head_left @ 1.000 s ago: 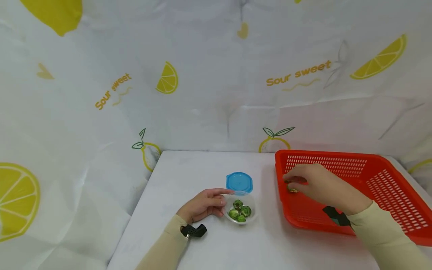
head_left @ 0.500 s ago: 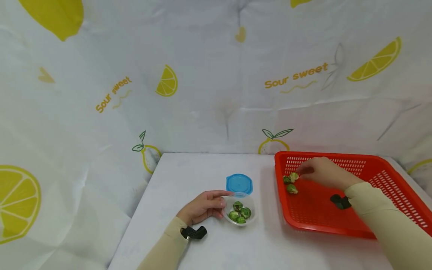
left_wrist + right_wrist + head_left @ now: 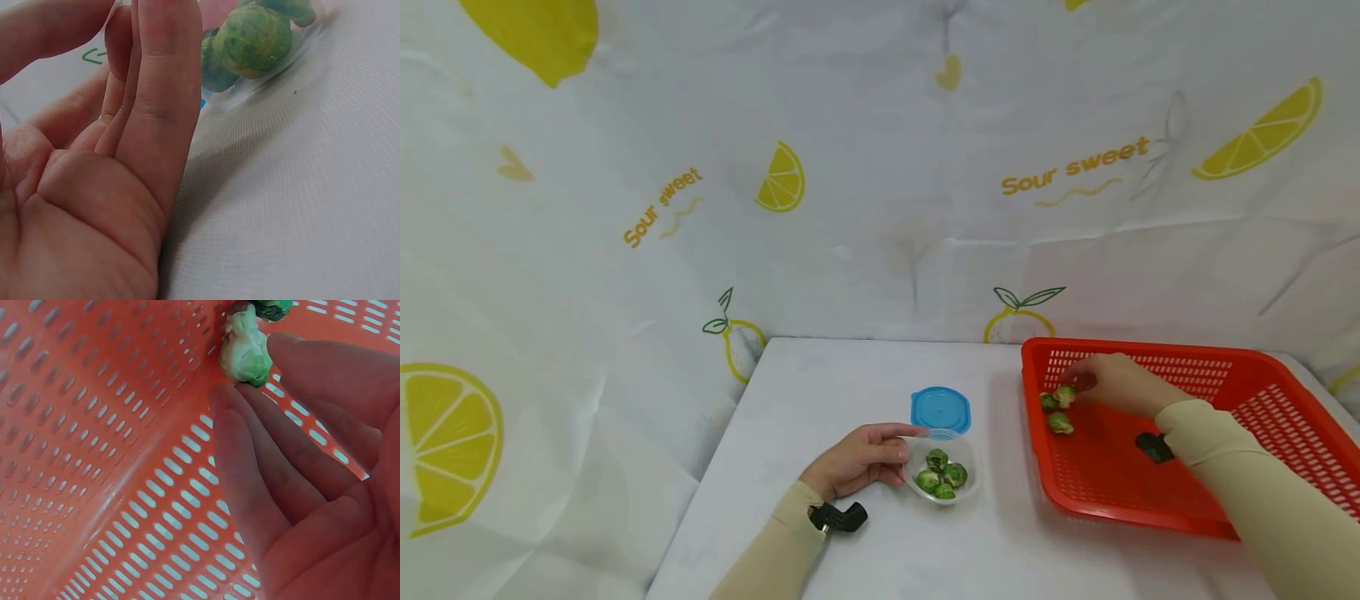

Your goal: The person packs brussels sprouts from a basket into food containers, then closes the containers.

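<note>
My left hand (image 3: 863, 460) holds the left side of a clear plastic bowl (image 3: 972, 477) on the table. Several Brussels sprouts (image 3: 954, 475) lie inside it. In the left wrist view, sprouts (image 3: 253, 44) show through the bowl beyond my fingers. My right hand (image 3: 1112, 382) reaches into a red plastic basket (image 3: 1120, 467). Its thumb and fingertips pinch a pale-cut Brussels sprout (image 3: 247, 353), also seen in the head view as the sprout (image 3: 1064, 395) at the fingertips. Two more, a front sprout (image 3: 1060, 423) and a left sprout (image 3: 1048, 402), lie beside it.
A blue lid (image 3: 941, 410) lies flat on the white table (image 3: 835, 383), just behind the bowl. The basket's slotted walls (image 3: 1296, 417) rise around my right hand. A white sheet with lemon prints (image 3: 880, 167) hangs behind the table.
My right hand has moved from the basket's left wall back and to the right, uncovering the sprouts, and then closed in on the rear one. My left hand and the bowl stay put.
</note>
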`<state>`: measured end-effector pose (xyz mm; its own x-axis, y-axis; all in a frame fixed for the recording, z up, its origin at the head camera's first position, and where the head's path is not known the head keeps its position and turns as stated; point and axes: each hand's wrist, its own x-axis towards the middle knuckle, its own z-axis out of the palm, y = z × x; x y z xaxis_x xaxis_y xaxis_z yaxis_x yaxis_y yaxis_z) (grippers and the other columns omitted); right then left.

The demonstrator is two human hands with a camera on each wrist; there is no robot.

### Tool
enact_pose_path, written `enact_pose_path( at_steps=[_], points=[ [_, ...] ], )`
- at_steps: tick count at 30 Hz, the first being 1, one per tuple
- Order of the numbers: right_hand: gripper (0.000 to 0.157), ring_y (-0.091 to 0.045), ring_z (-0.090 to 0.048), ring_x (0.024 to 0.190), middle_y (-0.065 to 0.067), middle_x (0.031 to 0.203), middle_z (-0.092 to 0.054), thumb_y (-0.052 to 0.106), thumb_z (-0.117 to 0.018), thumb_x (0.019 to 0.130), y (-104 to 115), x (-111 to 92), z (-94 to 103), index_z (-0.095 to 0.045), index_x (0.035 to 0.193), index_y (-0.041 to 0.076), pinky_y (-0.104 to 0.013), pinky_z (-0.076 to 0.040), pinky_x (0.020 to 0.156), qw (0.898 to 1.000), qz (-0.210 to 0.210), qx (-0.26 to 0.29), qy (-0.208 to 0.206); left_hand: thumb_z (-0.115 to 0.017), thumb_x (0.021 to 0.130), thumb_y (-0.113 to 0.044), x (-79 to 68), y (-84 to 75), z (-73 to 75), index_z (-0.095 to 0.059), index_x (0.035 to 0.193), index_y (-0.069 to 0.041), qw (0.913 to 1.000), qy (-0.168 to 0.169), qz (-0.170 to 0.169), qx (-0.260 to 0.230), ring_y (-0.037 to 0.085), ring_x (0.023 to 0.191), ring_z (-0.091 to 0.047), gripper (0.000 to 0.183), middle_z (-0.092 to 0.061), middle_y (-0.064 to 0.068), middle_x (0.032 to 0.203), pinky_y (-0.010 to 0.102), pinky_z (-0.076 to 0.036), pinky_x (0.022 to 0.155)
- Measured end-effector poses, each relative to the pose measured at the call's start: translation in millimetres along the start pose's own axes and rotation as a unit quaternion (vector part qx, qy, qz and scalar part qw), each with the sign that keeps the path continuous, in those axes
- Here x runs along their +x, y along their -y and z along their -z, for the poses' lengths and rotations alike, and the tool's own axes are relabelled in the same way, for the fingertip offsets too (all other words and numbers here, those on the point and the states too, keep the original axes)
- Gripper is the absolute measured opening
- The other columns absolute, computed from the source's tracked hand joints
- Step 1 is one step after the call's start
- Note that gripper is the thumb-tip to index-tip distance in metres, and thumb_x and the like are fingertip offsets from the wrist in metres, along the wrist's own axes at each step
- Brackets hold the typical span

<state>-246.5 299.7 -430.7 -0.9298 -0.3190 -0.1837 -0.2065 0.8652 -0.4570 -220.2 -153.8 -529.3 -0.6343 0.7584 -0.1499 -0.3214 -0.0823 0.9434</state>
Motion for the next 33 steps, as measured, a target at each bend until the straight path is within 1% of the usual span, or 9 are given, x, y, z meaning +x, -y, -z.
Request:
enact_pose_path(
  at_steps=[7, 14, 18, 23, 30, 33],
  points=[
    [0.041, -0.031, -0.071, 0.104, -0.016, 0.117, -0.078, 0.018, -0.083, 0.094, -3, 3, -1.8, -0.075, 0.129, -0.001, -0.058, -0.063, 0.097, 1.0, -0.022, -0.008, 0.017, -0.064, 0.107, -0.011, 0.4, 0.5, -0.5, -0.05, 0.16, -0.003, 1.0, -0.003, -0.001, 0.003, 0.009, 0.083, -0.072, 0.055, -0.071, 0.0, 0.091, 0.025, -0.066, 0.08],
    [0.038, -0.032, -0.068, 0.107, -0.014, 0.118, -0.077, 0.022, -0.083, 0.095, 1, 6, -3.7, -0.077, 0.126, 0.003, -0.061, -0.061, 0.099, 0.999, -0.026, -0.014, 0.021, -0.064, 0.107, -0.012, 0.2, -1.3, -0.6, -0.052, 0.159, -0.005, 1.0, -0.007, 0.006, -0.002, 0.01, 0.084, -0.072, 0.054, -0.071, 0.0, 0.091, 0.025, -0.066, 0.081],
    [0.039, -0.032, -0.068, 0.106, -0.015, 0.117, -0.077, 0.022, -0.084, 0.094, 4, 8, -4.7, -0.077, 0.126, 0.002, -0.061, -0.061, 0.099, 0.999, -0.044, -0.007, 0.023, -0.064, 0.106, -0.011, -0.2, -0.7, -0.8, -0.052, 0.159, -0.003, 1.0, -0.005, 0.004, -0.006, 0.009, 0.083, -0.072, 0.055, -0.071, 0.0, 0.091, 0.025, -0.066, 0.08],
    [0.039, -0.031, -0.068, 0.103, -0.014, 0.113, -0.077, 0.021, -0.086, 0.092, 3, 11, -6.7, -0.077, 0.124, 0.002, -0.06, -0.062, 0.097, 0.998, -0.059, -0.007, 0.015, -0.064, 0.106, -0.01, 0.9, -1.0, -1.0, -0.052, 0.159, -0.004, 1.0, -0.005, 0.004, -0.006, 0.009, 0.083, -0.072, 0.055, -0.071, 0.0, 0.092, 0.026, -0.066, 0.08],
    [0.035, -0.031, -0.068, 0.099, -0.014, 0.109, -0.077, 0.017, -0.088, 0.09, 2, 12, -8.7, -0.078, 0.12, 0.002, -0.06, -0.063, 0.096, 0.999, -0.053, -0.013, 0.001, -0.064, 0.106, -0.011, 0.9, -0.5, -0.2, -0.053, 0.159, -0.007, 0.9999, -0.004, 0.007, -0.008, 0.009, 0.083, -0.072, 0.054, -0.071, 0.0, 0.092, 0.025, -0.066, 0.081],
    [0.031, -0.03, -0.066, 0.097, -0.012, 0.106, -0.077, 0.016, -0.088, 0.089, 2, 12, -8.8, -0.079, 0.117, 0.004, -0.059, -0.063, 0.094, 0.999, -0.053, -0.014, -0.003, -0.065, 0.106, -0.013, 0.0, -0.7, -0.2, -0.053, 0.159, -0.007, 0.9999, -0.004, 0.009, -0.008, 0.01, 0.083, -0.071, 0.054, -0.071, 0.0, 0.092, 0.025, -0.066, 0.08]
  ],
)
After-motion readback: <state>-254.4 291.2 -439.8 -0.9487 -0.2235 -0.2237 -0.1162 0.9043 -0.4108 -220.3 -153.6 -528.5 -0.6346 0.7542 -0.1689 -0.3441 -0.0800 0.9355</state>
